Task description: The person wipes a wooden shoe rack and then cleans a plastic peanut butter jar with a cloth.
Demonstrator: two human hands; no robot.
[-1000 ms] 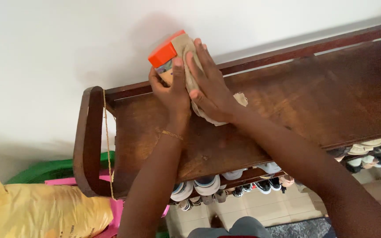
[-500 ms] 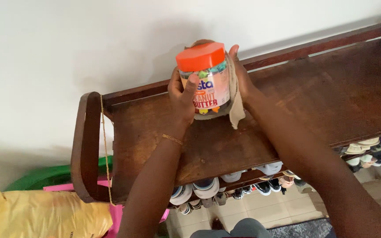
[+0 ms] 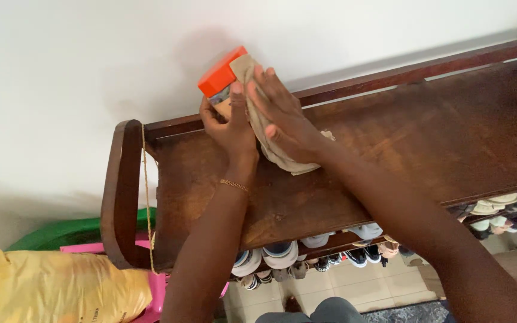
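The person is holding one jar [image 3: 219, 90] with an orange lid [image 3: 222, 72] tilted over the top of a dark wooden shelf [image 3: 426, 137], close against the white wall [image 3: 91, 60]. The left hand [image 3: 230, 127] is gripping the jar from below, fingers wrapped around its body, and a thin gold bracelet [image 3: 234, 185] is sitting on that wrist. The right hand [image 3: 283, 116] is lying flat, fingers spread, pressing one beige cloth [image 3: 270, 149] against the side of the jar, so the cloth and both hands are hiding most of the jar. The loose end of the cloth is hanging down onto the shelf top. A raised wooden rail is running along the back of the shelf, and a curved arm is closing its left end, where one length of string [image 3: 146, 191] is hanging. Under the top board, a row of shoes [image 3: 282, 254] is showing, too many and too hidden to count. To the left, one yellow bag [image 3: 49, 287] is lying beside something pink [image 3: 158, 286] and something green [image 3: 73, 230].
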